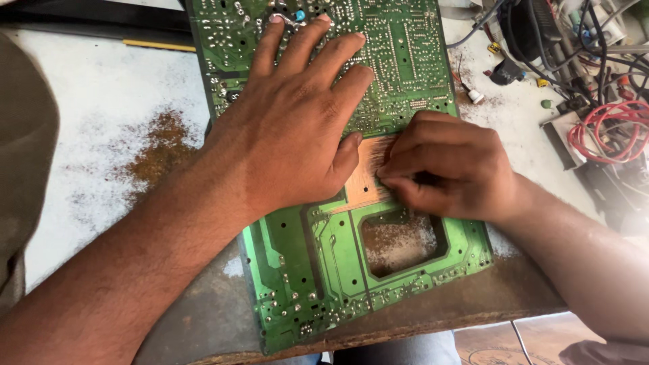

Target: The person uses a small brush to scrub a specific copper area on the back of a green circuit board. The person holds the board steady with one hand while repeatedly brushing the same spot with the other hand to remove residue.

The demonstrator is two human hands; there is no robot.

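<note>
- Lying solder side up across the middle of the frame, a large green circuit board (399, 61) runs from the top edge down to the lower centre, tilted a little, with a rectangular cut-out (399, 243) in its lower right part.
- Near the board's centre sits a bare copper patch (365, 179), shiny and scratched, where the green coating is gone.
- The left hand (297, 128) comes in from the lower left and lies flat on the board, fingers spread toward the top edge and palm pressing down; it is open and grasps nothing, its thumb resting at the left edge of the copper patch.
- The right hand (446, 169) enters from the lower right and is curled tight, fingertips pinched together right at the copper patch; whatever they grip is too small and blurred to tell.
- Both hands nearly touch at the copper patch.
- Under the board is a worn grey workbench (101, 88), with a scatter of brown dust (159, 145) at centre left and paler dust showing through the cut-out.
- In the upper right of the frame lie tangled black cables (541, 34), a coil of red wire (608, 132) and small loose parts.
</note>
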